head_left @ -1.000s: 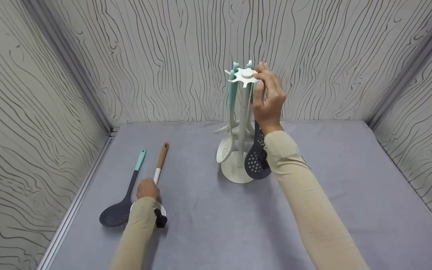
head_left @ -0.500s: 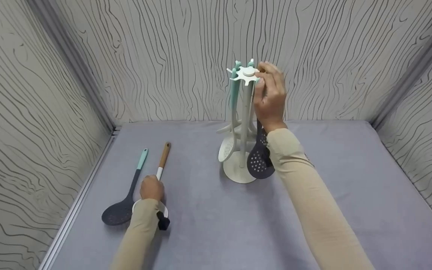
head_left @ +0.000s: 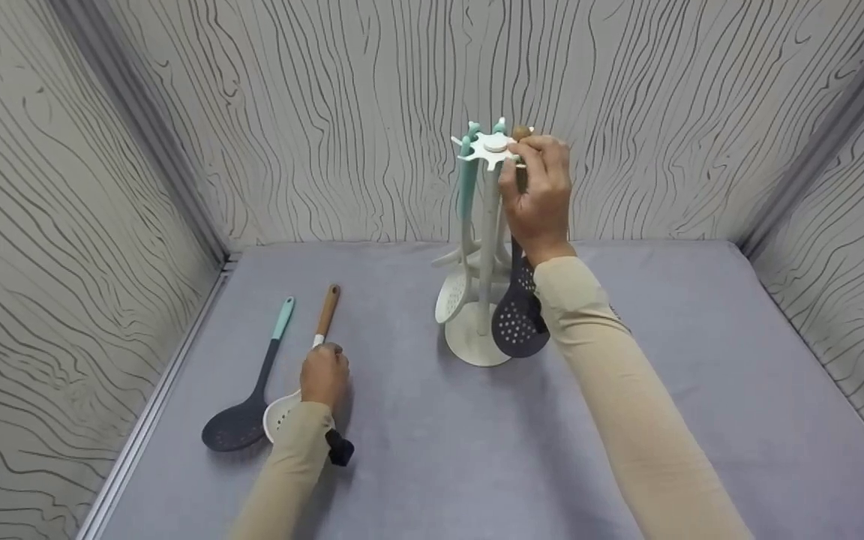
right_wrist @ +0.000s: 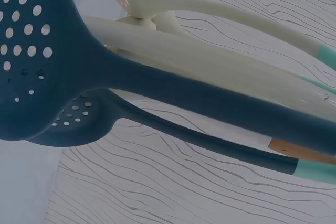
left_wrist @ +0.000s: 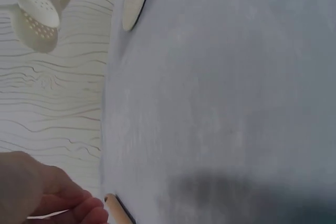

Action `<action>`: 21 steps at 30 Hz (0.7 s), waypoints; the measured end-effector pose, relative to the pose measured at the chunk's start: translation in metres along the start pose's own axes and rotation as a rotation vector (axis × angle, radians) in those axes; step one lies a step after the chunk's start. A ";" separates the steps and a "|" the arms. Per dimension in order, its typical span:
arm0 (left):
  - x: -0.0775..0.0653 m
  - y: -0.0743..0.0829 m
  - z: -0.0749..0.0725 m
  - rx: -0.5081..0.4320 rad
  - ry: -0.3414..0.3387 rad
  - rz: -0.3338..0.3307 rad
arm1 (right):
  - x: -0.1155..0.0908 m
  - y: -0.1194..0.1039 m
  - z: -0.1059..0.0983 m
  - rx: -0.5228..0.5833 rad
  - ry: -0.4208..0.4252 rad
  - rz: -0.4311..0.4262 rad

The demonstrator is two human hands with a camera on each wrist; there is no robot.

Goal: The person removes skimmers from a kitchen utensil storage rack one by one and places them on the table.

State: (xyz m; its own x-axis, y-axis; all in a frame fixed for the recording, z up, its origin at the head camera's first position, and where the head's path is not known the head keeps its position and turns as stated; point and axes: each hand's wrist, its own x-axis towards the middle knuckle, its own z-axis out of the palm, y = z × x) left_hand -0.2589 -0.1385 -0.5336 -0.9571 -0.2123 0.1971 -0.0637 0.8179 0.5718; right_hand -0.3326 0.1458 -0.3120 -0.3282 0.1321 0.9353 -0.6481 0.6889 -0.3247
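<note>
In the head view my right hand (head_left: 541, 195) is at the top of a white utensil rack (head_left: 483, 247), thumb and fingers around the upper handle of a dark slotted spoon (head_left: 520, 326). The hidden handle end lies by a hook. Close in the right wrist view is this spoon's perforated bowl (right_wrist: 26, 35). My left hand (head_left: 325, 375) overlaps the neck of a white slotted spoon with a wooden handle (head_left: 328, 311), which lies on the table. In the left wrist view the left fingers (left_wrist: 94, 211) curl loosely beside the handle's end, with nothing visible between them.
A dark ladle-shaped spoon with a teal handle (head_left: 282, 319) lies left of the white one. Pale and teal-handled utensils (head_left: 467, 180) hang on the rack's left and back. A brown handle end (head_left: 522, 133) shows behind my right fingers. Wood-patterned walls (head_left: 357, 150) enclose the grey cloth.
My left hand has shifted right across the white spoon, uncovering part of its bowl; the spoon stays put. My right fingers have lowered slightly, and a brown handle end now shows above them.
</note>
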 end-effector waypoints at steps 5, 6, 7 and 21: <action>-0.005 0.009 0.006 -0.022 0.009 0.036 | 0.000 -0.002 0.000 0.007 -0.009 0.040; -0.007 0.011 0.008 -0.026 0.013 0.042 | 0.000 -0.002 0.000 0.002 -0.009 0.045; -0.008 0.012 0.009 -0.034 0.017 0.046 | 0.000 -0.003 0.000 -0.004 -0.009 0.047; -0.029 0.025 0.020 -0.088 -0.023 0.083 | 0.006 -0.009 0.002 -0.041 0.006 0.006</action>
State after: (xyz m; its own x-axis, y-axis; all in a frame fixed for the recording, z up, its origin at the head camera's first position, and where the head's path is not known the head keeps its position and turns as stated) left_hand -0.2386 -0.1014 -0.5414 -0.9644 -0.1324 0.2291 0.0404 0.7819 0.6221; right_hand -0.3299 0.1394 -0.3036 -0.3282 0.1404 0.9341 -0.6170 0.7169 -0.3245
